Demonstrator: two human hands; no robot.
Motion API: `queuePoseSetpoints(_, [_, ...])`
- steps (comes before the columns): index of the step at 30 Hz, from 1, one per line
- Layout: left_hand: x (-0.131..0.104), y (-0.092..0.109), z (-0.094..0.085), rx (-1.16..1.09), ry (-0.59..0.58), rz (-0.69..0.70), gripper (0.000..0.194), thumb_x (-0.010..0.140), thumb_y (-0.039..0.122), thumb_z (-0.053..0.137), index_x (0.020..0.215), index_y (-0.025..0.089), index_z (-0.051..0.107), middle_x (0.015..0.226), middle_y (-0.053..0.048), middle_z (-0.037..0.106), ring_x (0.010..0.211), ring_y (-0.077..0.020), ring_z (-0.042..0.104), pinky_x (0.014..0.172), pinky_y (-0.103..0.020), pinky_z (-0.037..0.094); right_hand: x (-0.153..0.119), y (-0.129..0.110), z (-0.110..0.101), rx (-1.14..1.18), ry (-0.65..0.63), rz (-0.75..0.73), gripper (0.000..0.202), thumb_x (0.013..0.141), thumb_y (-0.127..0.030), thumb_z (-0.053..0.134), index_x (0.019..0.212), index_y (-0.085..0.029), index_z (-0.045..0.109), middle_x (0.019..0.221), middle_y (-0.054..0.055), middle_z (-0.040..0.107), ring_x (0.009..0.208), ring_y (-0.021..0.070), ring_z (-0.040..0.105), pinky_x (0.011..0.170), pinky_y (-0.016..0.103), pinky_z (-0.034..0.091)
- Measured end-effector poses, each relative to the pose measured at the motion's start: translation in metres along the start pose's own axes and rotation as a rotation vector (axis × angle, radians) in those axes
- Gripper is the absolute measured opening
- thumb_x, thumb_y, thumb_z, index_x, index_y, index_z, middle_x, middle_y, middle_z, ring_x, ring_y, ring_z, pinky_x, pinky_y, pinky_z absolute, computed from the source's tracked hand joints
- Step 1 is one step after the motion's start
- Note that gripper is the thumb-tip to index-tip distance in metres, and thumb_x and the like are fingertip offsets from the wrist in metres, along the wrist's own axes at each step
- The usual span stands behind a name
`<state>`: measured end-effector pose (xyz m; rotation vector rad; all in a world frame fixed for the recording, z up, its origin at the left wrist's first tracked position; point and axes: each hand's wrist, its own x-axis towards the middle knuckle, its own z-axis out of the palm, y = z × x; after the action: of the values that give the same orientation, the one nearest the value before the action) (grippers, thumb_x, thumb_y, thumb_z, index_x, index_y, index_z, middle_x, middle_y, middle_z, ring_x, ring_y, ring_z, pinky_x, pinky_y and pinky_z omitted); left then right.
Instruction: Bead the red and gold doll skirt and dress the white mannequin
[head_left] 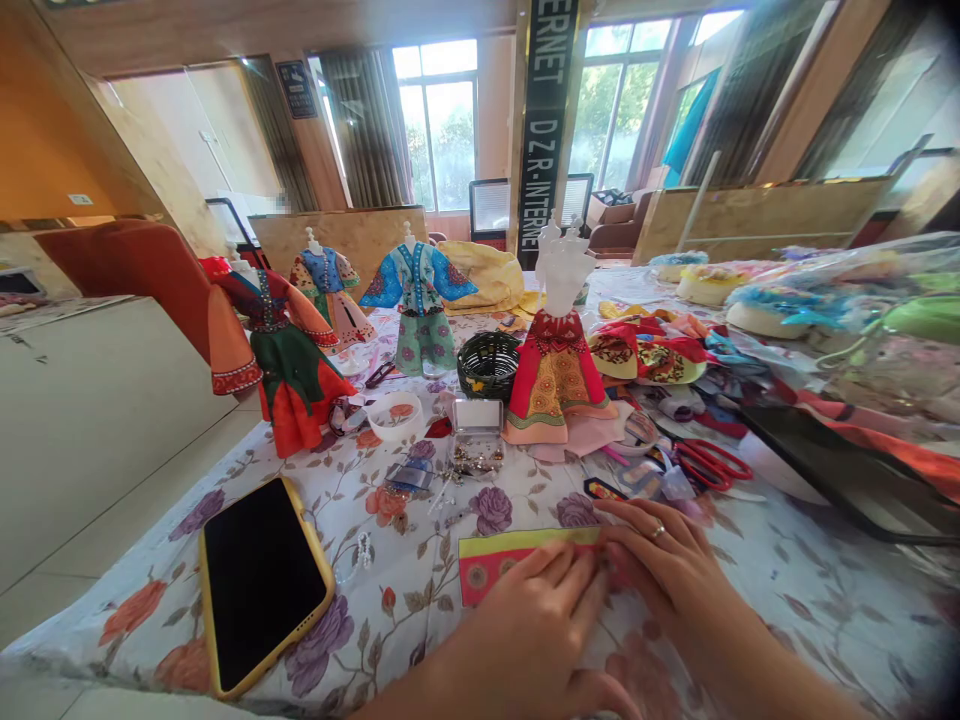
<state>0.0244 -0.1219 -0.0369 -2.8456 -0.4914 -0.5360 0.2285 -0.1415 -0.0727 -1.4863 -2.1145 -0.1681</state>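
A pink fabric strip (480,575) with a yellow-green upper edge and round patterns lies flat on the flowered tablecloth (420,640). My left hand (547,610) rests on the strip's middle and right part, its fingers pressed together on the cloth. Against its fingertips, at the strip's right end, my right hand (667,560) lies with fingers stretched and a ring on one of them. Whether either hand pinches the fabric is hidden. Just beyond the strip are a clear box of small beads (478,455) and red-handled scissors (712,464).
A phone in a yellow case (266,585) lies at the left. Small dressed figures (416,300) and a dark basket (487,365) stand behind. Fabric scraps (652,345) and a black tray (840,465) are at the right.
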Motion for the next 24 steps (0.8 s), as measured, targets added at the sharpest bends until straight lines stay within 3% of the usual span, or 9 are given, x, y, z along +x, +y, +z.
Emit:
queuePoseSetpoints(11, [-0.0006, -0.0033, -0.0034, -0.191, -0.085, -0.066, 0.065, 0.089, 0.06, 0.028, 0.124, 0.01, 0.05, 0.122, -0.011, 0.058, 0.114, -0.0219, 0.052, 0.106, -0.033, 0.031, 0.0071, 0.0022, -0.0003, 0.073, -0.014, 0.044, 0.022, 0.09, -0.027, 0.046, 0.082, -0.025, 0.067, 0.115, 0.005, 0.066, 0.104, 0.0258, 0.058, 0.085, 0.046, 0.048])
queuePoseSetpoints(24, [-0.0023, -0.0033, -0.002, -0.158, -0.074, -0.067, 0.066, 0.088, 0.062, 0.026, 0.125, 0.012, 0.049, 0.119, -0.01, 0.059, 0.113, -0.0222, 0.052, 0.106, -0.033, 0.03, 0.006, 0.0057, 0.0027, 0.034, -0.006, 0.023, 0.016, 0.086, -0.025, 0.052, 0.081, -0.025, 0.067, 0.116, 0.006, 0.065, 0.102, 0.0266, 0.059, 0.084, 0.046, 0.05])
